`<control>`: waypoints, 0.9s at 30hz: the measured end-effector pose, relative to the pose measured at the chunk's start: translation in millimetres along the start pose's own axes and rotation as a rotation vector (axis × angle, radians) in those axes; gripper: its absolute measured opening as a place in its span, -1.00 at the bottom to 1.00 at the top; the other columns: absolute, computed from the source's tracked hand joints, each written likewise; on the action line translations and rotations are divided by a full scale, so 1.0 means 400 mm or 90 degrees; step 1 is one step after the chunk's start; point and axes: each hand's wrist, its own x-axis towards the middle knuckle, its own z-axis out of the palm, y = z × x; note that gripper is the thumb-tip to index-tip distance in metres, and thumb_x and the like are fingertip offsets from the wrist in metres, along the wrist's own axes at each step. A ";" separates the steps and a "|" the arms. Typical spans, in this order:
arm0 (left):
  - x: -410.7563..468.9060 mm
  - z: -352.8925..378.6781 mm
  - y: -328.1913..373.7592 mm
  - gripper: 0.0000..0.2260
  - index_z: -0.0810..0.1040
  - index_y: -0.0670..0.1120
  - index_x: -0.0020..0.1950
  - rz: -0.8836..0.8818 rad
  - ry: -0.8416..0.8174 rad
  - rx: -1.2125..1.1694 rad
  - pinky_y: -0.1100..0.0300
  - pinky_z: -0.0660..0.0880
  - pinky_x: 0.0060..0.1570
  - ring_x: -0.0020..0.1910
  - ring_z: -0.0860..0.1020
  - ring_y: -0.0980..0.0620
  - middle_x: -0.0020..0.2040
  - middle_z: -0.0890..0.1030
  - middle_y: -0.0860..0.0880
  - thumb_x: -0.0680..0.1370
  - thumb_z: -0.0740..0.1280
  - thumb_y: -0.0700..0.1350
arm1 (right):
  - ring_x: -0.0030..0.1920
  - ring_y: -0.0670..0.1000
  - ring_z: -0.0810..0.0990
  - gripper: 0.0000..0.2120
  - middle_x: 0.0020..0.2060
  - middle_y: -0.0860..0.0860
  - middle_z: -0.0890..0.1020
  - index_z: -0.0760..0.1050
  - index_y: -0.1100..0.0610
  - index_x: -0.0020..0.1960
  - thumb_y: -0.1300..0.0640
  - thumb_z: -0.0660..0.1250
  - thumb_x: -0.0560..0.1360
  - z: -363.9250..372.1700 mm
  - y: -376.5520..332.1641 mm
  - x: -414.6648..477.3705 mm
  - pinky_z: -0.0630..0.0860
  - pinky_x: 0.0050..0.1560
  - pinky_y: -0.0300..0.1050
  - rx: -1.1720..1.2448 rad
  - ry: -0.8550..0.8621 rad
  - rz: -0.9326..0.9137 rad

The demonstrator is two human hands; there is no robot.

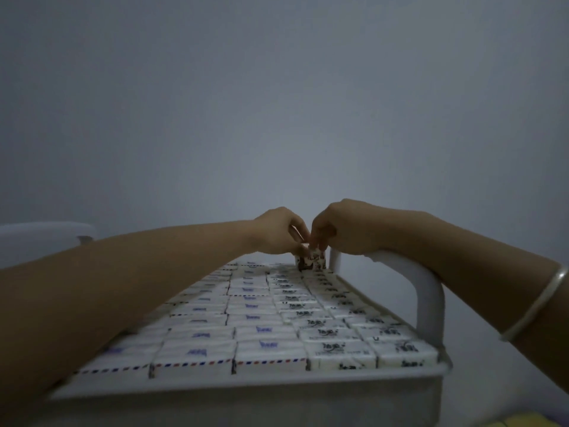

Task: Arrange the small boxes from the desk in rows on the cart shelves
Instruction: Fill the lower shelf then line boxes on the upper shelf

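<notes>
The cart's top shelf [246, 385] is covered with several rows of small white boxes [261, 331], some with blue print and striped edges, others with black print. At the far end a small white box with black print [311, 261] stands upright on the layer. My left hand [277, 231] and my right hand [341, 228] meet over it, both pinching its top with their fingertips. The box's upper part is hidden by my fingers.
The cart's white curved handle [426, 291] arches along the right side under my right forearm, which wears a thin bangle [535, 306]. A plain grey wall fills the background. A pale object [46, 234] shows at the left edge.
</notes>
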 end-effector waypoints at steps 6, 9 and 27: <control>-0.029 0.012 0.030 -0.69 0.60 0.04 0.25 -0.015 -0.119 0.191 0.19 0.33 0.33 0.33 0.45 0.02 0.33 0.52 0.01 0.58 0.28 -0.23 | 0.07 -0.09 0.57 -0.56 0.04 -0.15 0.65 0.60 -0.07 0.13 0.35 0.13 0.52 -0.024 -0.037 -0.084 0.55 0.13 -0.10 -0.019 0.013 0.028; -0.089 -0.055 0.069 -0.66 0.54 0.05 0.33 -0.021 -0.046 0.289 0.19 0.33 0.29 0.33 0.43 0.00 0.40 0.46 -0.02 0.60 0.21 -0.21 | 0.09 -0.07 0.56 -0.67 0.08 -0.14 0.62 0.56 -0.10 0.17 0.24 0.18 0.57 -0.032 -0.089 -0.145 0.53 0.15 -0.09 -0.002 0.066 -0.005; -1.224 -0.085 -0.283 -0.78 0.56 0.16 -0.08 -0.198 0.434 0.193 0.16 0.53 -0.29 -0.34 0.57 0.19 -0.18 0.63 0.26 0.54 0.32 -0.20 | -0.27 0.06 0.53 -0.68 -0.30 -0.05 0.54 0.47 0.06 -0.14 -0.07 0.06 0.62 0.223 -0.846 -0.323 0.42 -0.29 0.02 0.380 0.228 -0.389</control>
